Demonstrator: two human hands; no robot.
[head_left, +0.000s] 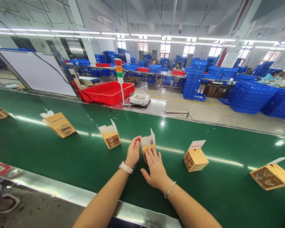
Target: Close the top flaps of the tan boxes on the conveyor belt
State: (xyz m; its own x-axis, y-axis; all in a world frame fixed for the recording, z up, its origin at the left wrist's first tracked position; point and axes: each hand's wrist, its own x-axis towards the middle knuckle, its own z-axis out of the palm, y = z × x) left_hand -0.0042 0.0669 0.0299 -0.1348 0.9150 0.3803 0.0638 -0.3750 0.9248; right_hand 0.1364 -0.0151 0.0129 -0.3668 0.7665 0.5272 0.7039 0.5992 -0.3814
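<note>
Box [146, 141], frame centre, flaps up | left hand [132, 155] pinching edge | right hand [156, 169] spread, fingers against front | press lightly, evenly

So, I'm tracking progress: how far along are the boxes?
Seemingly furthest along: the near-right box and far-right box, tops folded in, one flap raised on each. In hand: the open box, between the left hand and right hand. Apparently left: the next box leftward, standing open, plus those two raised flaps.
</note>
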